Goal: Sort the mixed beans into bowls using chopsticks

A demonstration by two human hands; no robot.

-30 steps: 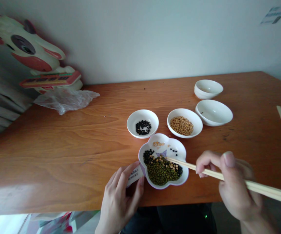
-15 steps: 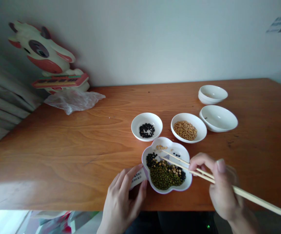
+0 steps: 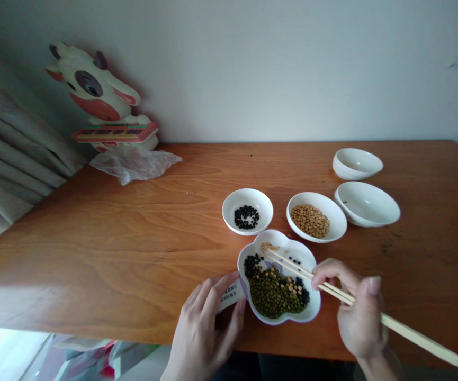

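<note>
R hand (image 3: pixel 358 312): I read fingers clamped on chopsticks (image 3: pixel 411 336), tips moved further in over mixed beans (image 3: pixel 272 296).
L hand (image 3: pixel 203 330): I read fingers pinching paper slip (image 3: pixel 231 295), just left of dish (image 3: pixel 292 246).

Orange wooden table (image 3: pixel 93 248) | white bowls (image 3: pixel 366 205) | flower-shaped dish (image 3: pixel 306 253) | crumpled plastic bag (image 3: pixel 135 165)

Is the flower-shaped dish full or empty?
The dish is partly full: green mung beans, black beans and yellow beans cover its lower part; the upper part is mostly bare.
</note>
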